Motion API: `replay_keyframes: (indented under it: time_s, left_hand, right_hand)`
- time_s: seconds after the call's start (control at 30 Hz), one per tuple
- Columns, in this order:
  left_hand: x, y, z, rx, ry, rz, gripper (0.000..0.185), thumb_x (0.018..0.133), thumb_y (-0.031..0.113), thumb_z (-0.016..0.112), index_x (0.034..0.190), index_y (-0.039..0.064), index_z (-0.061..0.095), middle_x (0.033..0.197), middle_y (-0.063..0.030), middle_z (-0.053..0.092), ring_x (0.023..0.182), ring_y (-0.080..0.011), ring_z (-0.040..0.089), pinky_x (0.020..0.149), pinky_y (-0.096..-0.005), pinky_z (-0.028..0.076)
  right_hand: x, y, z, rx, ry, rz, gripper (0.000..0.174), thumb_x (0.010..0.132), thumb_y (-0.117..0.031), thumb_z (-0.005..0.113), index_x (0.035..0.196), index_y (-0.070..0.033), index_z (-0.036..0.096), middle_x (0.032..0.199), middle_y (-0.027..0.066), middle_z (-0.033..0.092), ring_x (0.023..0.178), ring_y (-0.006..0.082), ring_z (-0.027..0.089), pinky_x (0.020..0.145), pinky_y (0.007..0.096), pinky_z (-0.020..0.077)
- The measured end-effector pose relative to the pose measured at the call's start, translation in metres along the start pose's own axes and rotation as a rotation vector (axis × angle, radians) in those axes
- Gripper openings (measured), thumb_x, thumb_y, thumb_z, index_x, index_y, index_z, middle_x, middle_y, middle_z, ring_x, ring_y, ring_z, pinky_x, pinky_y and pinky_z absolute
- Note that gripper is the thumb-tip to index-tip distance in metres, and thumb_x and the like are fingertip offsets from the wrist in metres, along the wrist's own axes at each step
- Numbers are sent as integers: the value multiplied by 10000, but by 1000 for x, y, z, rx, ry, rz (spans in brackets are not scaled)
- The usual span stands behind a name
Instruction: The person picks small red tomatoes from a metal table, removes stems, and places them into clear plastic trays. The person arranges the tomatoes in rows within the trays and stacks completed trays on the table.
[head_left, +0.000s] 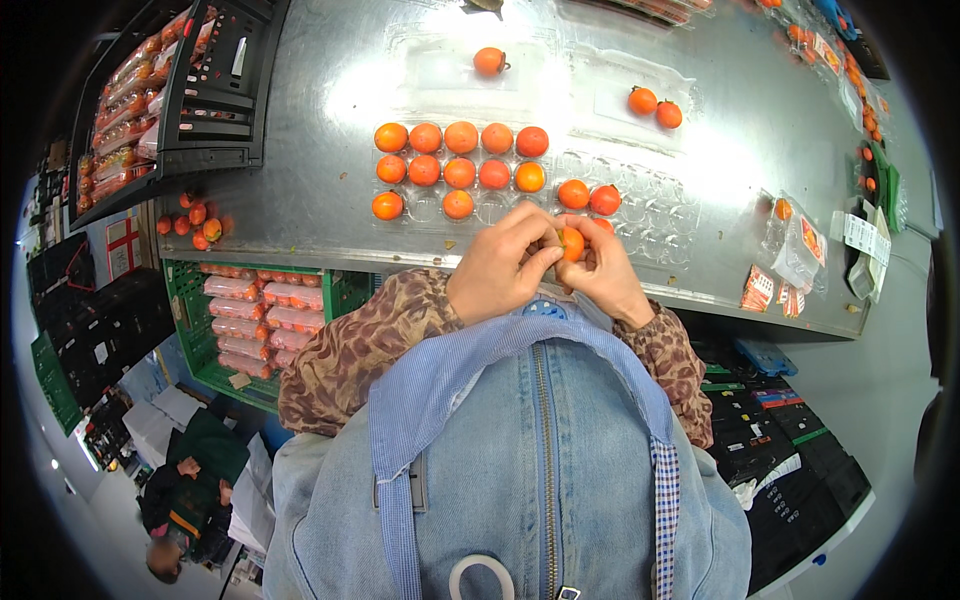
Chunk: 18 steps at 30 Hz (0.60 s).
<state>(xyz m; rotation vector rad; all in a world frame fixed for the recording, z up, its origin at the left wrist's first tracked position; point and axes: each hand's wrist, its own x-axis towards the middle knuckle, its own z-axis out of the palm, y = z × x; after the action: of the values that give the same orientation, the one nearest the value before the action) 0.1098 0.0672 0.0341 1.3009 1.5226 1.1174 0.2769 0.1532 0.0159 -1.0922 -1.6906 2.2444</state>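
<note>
In front of my chest, my left hand (501, 256) and my right hand (611, 271) hold one small orange fruit (571, 244), tomato-like, between their fingertips. Just beyond my left hand lies a clear plastic punnet (424, 208); its two far rows are filled with orange-red fruits (459, 172). Its near row has fruits in some cups, and my hand hides part of it. A second clear punnet (652, 214) sits beyond my right hand, with a few fruits (604, 199) at its left side. Loose fruits rest on the raised lids (491, 61) behind.
The steel table (322, 187) has its edge near my forearms. At left stand a black crate (217, 112) of packed fruit, loose fruits (198, 214) and a lower green crate (187, 337). Labels (757, 289) and a plastic pack (799, 251) lie right. Another person (187, 480) is at lower left.
</note>
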Motion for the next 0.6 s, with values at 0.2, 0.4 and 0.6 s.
replay_keyframes:
  time_s: [0.2, 0.4, 0.6]
  left_hand:
    - [0, -4, 2, -252, 55, -149, 102, 903, 68, 621, 927, -25, 588, 1034, -120, 641, 852, -196, 665, 677, -307, 575]
    - [3, -18, 0, -747, 56, -456, 154, 961, 124, 590, 1026, -10, 547, 906, -124, 656, 730, -163, 680, 616, -266, 571]
    - [3, -11, 2, -418, 70, -338, 160, 935, 94, 614, 1044, -5, 549, 1088, -119, 625, 843, -153, 674, 637, -258, 569]
  right_hand:
    - [0, 0, 7, 116, -22, 26, 482, 871, -112, 663, 1296, 8, 470, 1171, 105, 589, 1040, 153, 601, 860, 293, 520]
    - [-3, -2, -2, 278, -33, -80, 538, 924, -184, 658, 1352, 8, 394, 1257, 116, 546, 1063, 166, 598, 790, 281, 540]
    - [2, 6, -5, 318, -16, -77, 441, 969, -198, 597, 1320, 14, 433, 1165, 106, 595, 946, 156, 627, 711, 267, 541]
